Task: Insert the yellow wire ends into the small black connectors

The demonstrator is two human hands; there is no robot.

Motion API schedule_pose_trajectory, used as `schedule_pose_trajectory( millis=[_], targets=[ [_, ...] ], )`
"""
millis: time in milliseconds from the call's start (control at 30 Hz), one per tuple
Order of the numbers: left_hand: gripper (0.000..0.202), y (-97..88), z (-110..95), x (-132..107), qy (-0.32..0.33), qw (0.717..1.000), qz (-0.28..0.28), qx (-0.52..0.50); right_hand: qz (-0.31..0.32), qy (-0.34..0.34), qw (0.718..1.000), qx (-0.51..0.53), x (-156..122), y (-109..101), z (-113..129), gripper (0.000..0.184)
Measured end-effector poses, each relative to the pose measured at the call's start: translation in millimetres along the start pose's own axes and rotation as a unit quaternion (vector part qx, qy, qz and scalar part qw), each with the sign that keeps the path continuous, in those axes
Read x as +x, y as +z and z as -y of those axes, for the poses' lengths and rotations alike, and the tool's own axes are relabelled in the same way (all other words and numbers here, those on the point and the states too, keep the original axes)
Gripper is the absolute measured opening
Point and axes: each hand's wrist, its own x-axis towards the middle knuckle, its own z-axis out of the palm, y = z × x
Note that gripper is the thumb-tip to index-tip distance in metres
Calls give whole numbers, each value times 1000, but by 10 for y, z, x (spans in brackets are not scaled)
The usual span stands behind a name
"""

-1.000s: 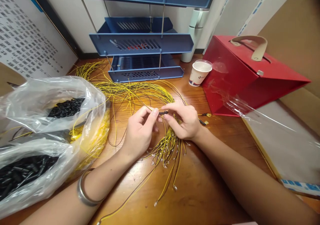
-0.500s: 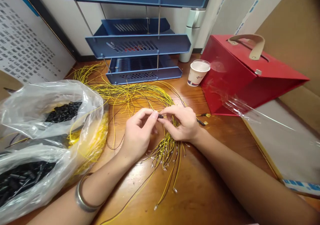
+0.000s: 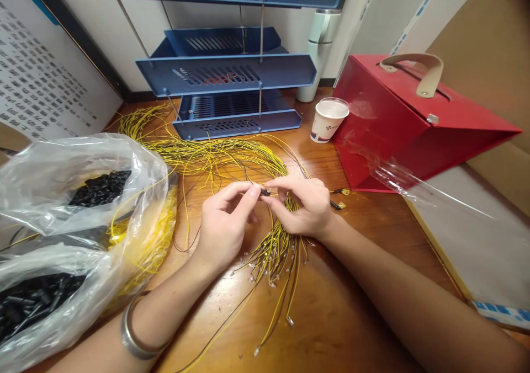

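Head view. Small black piece [image 3: 265, 192] between the two hands, over the counter [image 3: 351, 307]; long axis roughly sideways, right end dipping slightly. Left hand [image 3: 223, 221]: thumb and forefinger pinched on it, hiding its left end. Right hand [image 3: 307, 206]: thumb below, forefinger above; whether they press, I can't tell. Wire bundle [image 3: 182, 151] partly hidden by right hand. Plastic bags [image 3: 89, 227] cut off at left. Room between forearms; red box [image 3: 387, 124] bounds the far right.

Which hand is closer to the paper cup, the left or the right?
The right. The right hand is nearer the camera than the paper cup and slightly left of it, not touching; the left hand is farther left.
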Motion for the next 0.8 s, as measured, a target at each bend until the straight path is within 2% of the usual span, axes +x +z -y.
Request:
schedule_pose_trajectory(
  millis=[167, 400, 633, 800],
  targets=[
    [14, 3, 0, 0, 3, 1000, -6, 4, -10, 13, 1000, 6, -2, -1, 28, 32],
    [18, -8, -5, -3, 29, 999, 6, 31, -3, 24, 1000, 8, 4, -3, 34, 19],
    [15, -2, 13, 0, 0, 999, -32, 5, -17, 8, 1000, -4, -9, 12, 40, 18],
    [15, 2, 9, 7, 7, 1000, -27, 12, -21, 15, 1000, 8, -10, 17, 53, 21]
  ],
)
